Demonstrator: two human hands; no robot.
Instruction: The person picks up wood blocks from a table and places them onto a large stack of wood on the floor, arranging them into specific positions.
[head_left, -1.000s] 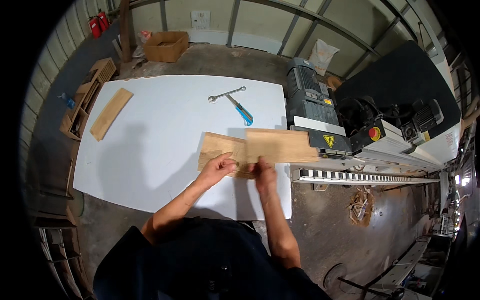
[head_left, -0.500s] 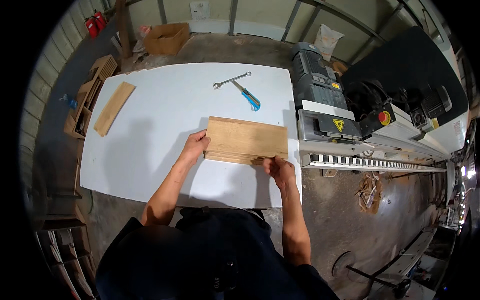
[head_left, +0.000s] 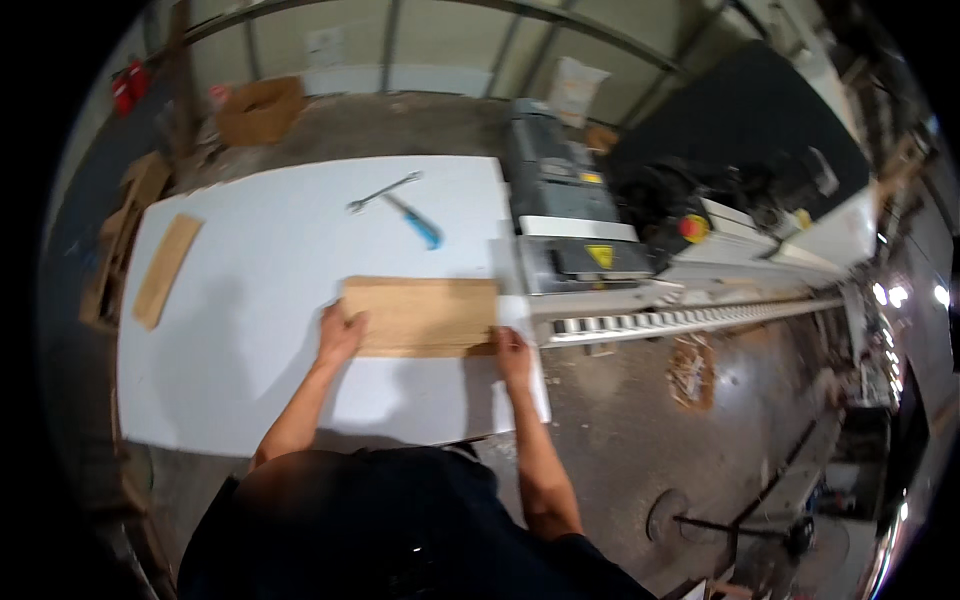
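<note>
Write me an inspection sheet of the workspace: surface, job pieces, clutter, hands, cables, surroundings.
Surface: white table, shadows across it.
Job's things: rectangular wooden board, toward the table's right side; layers underneath too blurred to confirm.
Clutter: wrench and blue-handled knife beyond the board; wood strip at left; scraps on the floor at right.
Hands: left hand at the board's left end, right hand at its near right corner; exact grip blurred.
Cables: dark tangle on the machine, too blurred to identify.
Surroundings: machine right of the table, with red button; cardboard box on the floor beyond.
</note>
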